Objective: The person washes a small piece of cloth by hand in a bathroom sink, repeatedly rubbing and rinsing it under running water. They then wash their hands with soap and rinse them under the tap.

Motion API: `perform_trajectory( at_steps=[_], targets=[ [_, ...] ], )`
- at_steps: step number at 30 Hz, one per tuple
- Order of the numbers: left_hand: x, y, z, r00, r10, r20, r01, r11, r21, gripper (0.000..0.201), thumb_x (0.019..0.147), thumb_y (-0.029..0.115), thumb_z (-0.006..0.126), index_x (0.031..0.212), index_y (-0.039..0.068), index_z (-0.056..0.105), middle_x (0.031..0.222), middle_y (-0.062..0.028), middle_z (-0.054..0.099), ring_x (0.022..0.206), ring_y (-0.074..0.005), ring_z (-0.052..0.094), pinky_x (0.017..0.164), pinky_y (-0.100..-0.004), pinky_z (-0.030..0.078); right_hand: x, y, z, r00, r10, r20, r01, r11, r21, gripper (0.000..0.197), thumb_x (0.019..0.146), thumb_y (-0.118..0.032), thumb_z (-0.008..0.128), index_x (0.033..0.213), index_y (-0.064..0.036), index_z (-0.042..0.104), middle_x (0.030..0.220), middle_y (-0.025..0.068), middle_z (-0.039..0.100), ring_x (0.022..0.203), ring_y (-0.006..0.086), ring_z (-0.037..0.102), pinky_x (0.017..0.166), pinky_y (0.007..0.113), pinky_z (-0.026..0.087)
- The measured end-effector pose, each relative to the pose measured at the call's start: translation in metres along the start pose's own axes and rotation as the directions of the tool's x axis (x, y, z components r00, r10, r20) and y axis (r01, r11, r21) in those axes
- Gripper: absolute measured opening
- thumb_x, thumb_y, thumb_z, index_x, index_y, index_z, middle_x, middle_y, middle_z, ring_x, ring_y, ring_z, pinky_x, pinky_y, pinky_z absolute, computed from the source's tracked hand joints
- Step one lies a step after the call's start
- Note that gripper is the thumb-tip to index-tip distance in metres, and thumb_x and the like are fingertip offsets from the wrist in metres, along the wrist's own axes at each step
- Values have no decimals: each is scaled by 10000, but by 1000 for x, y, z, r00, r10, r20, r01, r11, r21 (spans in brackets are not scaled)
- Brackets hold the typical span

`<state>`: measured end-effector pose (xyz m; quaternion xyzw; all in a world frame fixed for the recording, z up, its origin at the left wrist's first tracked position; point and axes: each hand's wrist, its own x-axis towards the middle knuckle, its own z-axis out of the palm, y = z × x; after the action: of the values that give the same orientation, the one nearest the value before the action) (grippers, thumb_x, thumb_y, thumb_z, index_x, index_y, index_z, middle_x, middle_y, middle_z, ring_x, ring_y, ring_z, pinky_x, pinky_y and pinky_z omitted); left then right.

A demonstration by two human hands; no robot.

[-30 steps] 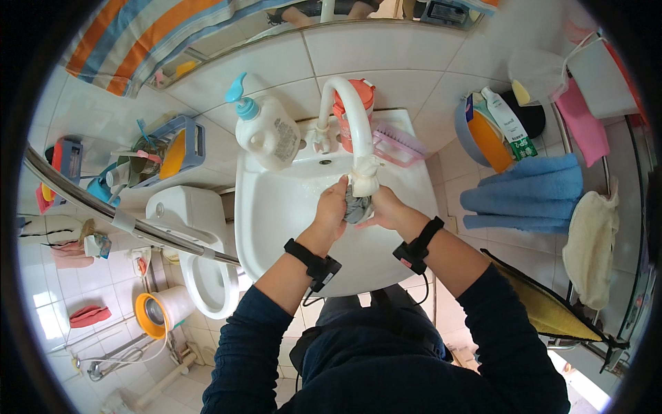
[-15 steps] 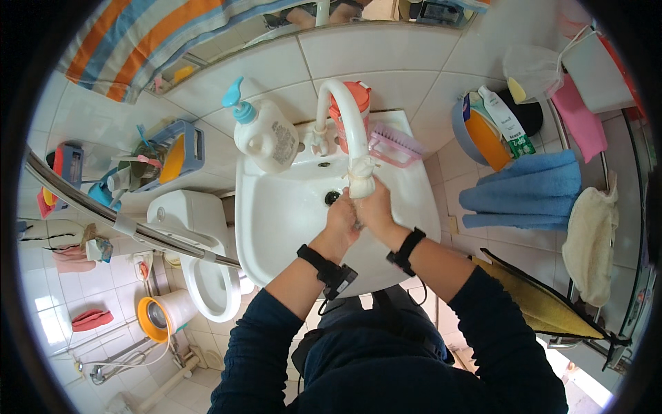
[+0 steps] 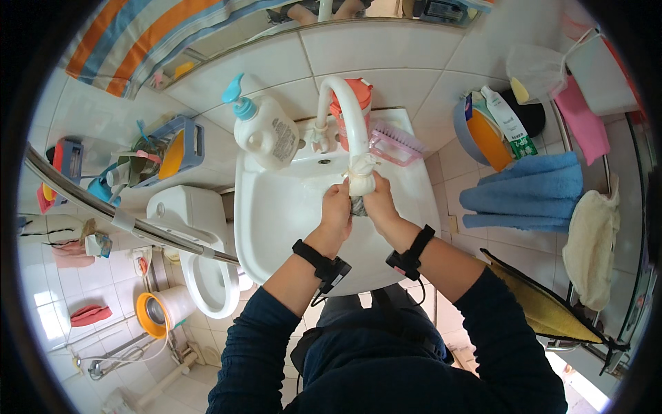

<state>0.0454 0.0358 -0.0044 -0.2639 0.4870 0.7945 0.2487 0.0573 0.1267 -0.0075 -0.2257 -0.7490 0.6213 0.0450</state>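
Note:
Both of my hands are under the end of a curved white faucet (image 3: 356, 124), whose tip is wrapped in pale cloth (image 3: 361, 176). My left hand (image 3: 336, 212) is on the left of the spout, fingers bent inward. Opposite it, my right hand (image 3: 380, 201) curls in from the right. A small grey, mottled thing (image 3: 358, 207) shows between them; I cannot tell whether it is wet cloth or running water. The spout hides part of my fingers. Below is the white washbasin (image 3: 276, 241). Each wrist wears a black strap with a small device.
Behind the basin stand a white pump bottle (image 3: 269, 134) with a blue top, a red container (image 3: 360, 96) and a pink brush (image 3: 396, 145). Blue towels (image 3: 524, 190) hang at the right. A metal rail (image 3: 131, 221) curves past the toilet (image 3: 210, 283) at the left.
My hands have drawn slightly apart and the left has risen closer to the spout, now covering the drain. The grey mottled thing between them is more visible.

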Motion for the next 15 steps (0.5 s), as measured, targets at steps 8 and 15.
perform_trajectory(
  at_steps=[8,15],
  targets=[
    [-10,9,-18,929,-362,78,353,929,107,301,938,287,381,1095,66,513,1018,-78,576,866,-201,582,749,-366,490,-1,13,-5,975,-158,154,171,982,-75,203,825,-116,551,1010,-33,548,928,160,604,849,257,601,739,341,470],
    [-21,26,-8,887,-442,136,440,897,43,453,926,527,323,1044,140,526,940,-43,564,798,-171,559,656,-336,506,-7,-1,-9,934,-272,233,317,931,-182,273,822,-138,537,1060,-17,480,1059,216,470,919,377,538,780,417,452]
  ],
)
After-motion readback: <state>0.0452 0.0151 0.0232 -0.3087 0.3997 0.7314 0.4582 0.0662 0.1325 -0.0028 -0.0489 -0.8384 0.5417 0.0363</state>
